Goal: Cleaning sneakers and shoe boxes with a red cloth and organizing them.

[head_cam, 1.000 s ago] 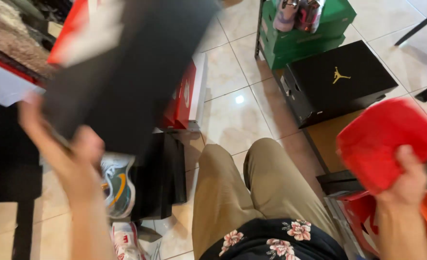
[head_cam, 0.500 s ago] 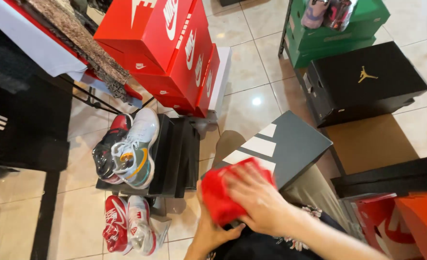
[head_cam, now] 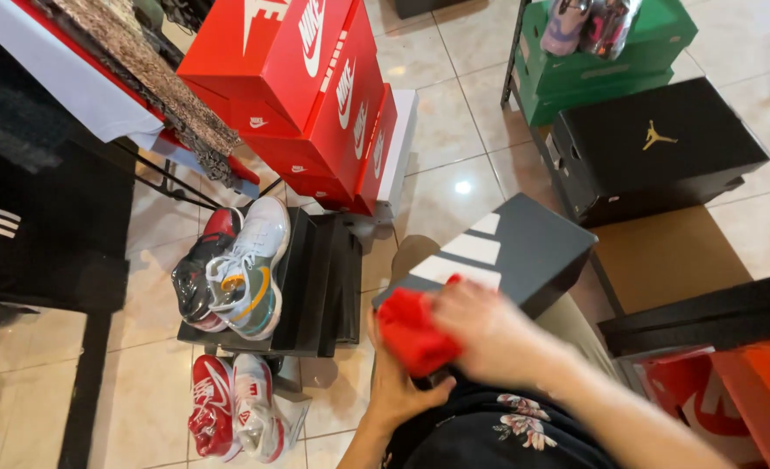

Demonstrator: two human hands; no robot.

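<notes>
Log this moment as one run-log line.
right hand: presses red cloth on dark grey striped shoebox | left hand: steadies shoebox's near end | shoebox: on lap

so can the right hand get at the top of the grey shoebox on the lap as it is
Probably yes. The right hand already rests at the near edge of the grey shoebox, pressing a red cloth against it. The lid's top lies bare beyond the hand, while the left hand holds the box from below.
</notes>
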